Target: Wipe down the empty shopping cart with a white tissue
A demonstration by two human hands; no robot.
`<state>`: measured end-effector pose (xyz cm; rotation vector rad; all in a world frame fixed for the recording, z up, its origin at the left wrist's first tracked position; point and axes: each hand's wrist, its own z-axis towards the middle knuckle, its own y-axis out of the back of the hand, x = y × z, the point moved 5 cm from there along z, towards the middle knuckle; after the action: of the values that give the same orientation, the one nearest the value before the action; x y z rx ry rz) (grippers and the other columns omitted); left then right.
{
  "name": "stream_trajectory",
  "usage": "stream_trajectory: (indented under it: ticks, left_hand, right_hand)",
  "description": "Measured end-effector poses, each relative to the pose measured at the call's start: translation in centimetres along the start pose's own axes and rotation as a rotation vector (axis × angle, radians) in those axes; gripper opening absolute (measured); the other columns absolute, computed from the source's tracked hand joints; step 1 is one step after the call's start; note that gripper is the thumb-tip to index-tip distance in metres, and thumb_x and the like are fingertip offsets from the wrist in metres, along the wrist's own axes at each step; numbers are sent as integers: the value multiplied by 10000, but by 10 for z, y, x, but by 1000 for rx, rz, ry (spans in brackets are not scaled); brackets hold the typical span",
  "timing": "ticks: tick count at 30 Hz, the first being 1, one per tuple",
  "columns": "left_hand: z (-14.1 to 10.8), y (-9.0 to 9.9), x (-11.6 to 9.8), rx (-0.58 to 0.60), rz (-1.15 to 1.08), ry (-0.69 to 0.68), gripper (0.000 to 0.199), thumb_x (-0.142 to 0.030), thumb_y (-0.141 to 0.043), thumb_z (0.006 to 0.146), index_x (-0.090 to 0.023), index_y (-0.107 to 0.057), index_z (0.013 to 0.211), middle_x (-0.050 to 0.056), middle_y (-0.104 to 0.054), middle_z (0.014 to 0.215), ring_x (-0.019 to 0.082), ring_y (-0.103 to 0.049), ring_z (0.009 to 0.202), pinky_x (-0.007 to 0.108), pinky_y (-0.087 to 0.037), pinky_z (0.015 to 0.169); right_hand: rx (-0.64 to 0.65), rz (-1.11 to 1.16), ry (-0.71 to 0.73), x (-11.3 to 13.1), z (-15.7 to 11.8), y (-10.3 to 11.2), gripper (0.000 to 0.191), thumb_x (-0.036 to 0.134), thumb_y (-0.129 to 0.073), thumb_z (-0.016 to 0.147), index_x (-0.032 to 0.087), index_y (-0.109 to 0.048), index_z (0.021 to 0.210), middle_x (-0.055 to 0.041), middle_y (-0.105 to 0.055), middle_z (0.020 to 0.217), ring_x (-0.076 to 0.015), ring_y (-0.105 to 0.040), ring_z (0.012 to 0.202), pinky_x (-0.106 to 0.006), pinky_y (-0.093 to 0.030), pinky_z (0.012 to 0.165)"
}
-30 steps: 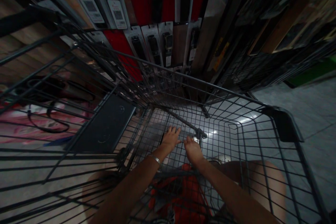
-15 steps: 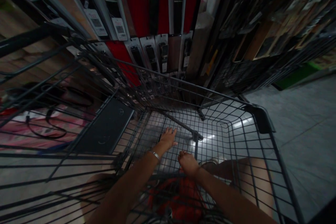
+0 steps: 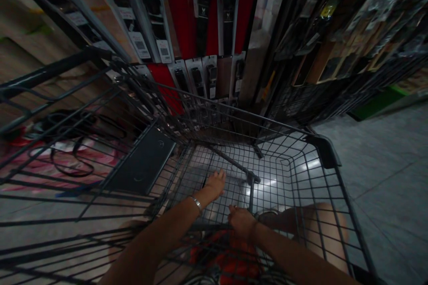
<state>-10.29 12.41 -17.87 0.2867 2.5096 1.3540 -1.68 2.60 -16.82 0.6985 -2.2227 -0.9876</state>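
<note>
A dark wire shopping cart [image 3: 277, 120] spreads across the view. Inside its basket, my left hand [image 3: 216, 182] is held over the wire floor, fingers apart and holding nothing; a silvery band [image 3: 196, 205] circles that wrist. Just right of it and nearer to me, my right hand [image 3: 241, 220] has its fingers curled in; whether anything is in them is too dark to see. A red-orange item [image 3: 230, 262] lies below the right hand, partly hidden by wires and forearms. A dark bar with a knobbed end [image 3: 256, 178] crosses the wire floor beyond the hands.
Packaged goods with tags [image 3: 163, 51] hang on a rack ahead. A dark panel [image 3: 142, 160] is on the cart's left. Pink cloth [image 3: 96, 156] with black cords shows through the left wires. A green box [image 3: 377, 102] stands at the right on the pale floor.
The rack and cart have shifted slightly in view. My left hand's fingers are drawn a little closer together. My right hand is slightly lower in the picture, still curled.
</note>
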Motion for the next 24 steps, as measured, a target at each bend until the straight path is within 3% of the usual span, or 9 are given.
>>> stream_trajectory:
  ticks: [3, 5, 7, 10, 13, 16, 24]
  left_hand:
    - [1, 5, -17, -32, 20, -69, 660, -153, -621, 738, -261, -392, 1348, 120, -422, 1392, 309, -443, 1203, 419, -377, 959]
    - [3, 5, -30, -34, 36, -104, 582, -116, -529, 782, -230, -408, 1341, 143, -489, 1307, 301, -466, 1177, 414, -391, 949]
    - [6, 1, -39, -29, 56, -94, 540, -101, -452, 810, -181, -407, 1342, 180, -509, 1261, 315, -458, 1182, 433, -402, 936]
    - [10, -6, -43, -17, 119, -55, 584, -124, -460, 804, -166, -352, 1377, 207, -451, 1328, 343, -404, 1232, 467, -414, 918]
    - [10, -13, -41, 6, 169, -56, 746, -182, -577, 747, -193, -258, 1421, 191, -361, 1415, 350, -345, 1283, 457, -419, 922]
    - [9, -16, -40, 24, 199, -58, 835, -187, -630, 700, -199, -228, 1431, 188, -349, 1429, 343, -342, 1293, 439, -421, 927]
    - [7, -9, -42, 83, 253, -90, 983, -109, -665, 576, -179, -205, 1441, 208, -351, 1429, 365, -350, 1295, 446, -420, 940]
  right_hand:
    - [-9, -29, -6, -11, 8, 2, 231, 101, -551, 776, 52, -669, 968, -218, -602, 1111, -277, -600, 992, -367, -517, 783]
    - [-48, -48, -58, -28, 12, 15, 257, 64, -486, 811, 60, -663, 998, -209, -615, 1082, -267, -606, 976, -359, -516, 762]
    - [-127, -69, -148, -53, 11, 36, 328, 25, -420, 831, 68, -633, 1077, -202, -609, 1099, -259, -597, 995, -360, -503, 791]
    - [-222, -55, -351, -96, -3, 63, 353, 5, -370, 839, 84, -642, 1050, -185, -606, 1082, -246, -575, 1033, -337, -476, 845]
    - [-248, 24, -543, -125, -18, 68, 382, -35, -391, 790, 70, -632, 1067, -187, -569, 1144, -235, -561, 1052, -301, -463, 860]
    - [-257, 134, -589, -130, -22, 60, 359, -15, -462, 752, 55, -637, 1057, -201, -550, 1175, -238, -553, 1076, -297, -451, 887]
    - [-171, 157, -560, -111, -23, 52, 388, -69, -449, 741, 41, -652, 1053, -233, -556, 1212, -243, -608, 1043, -299, -479, 873]
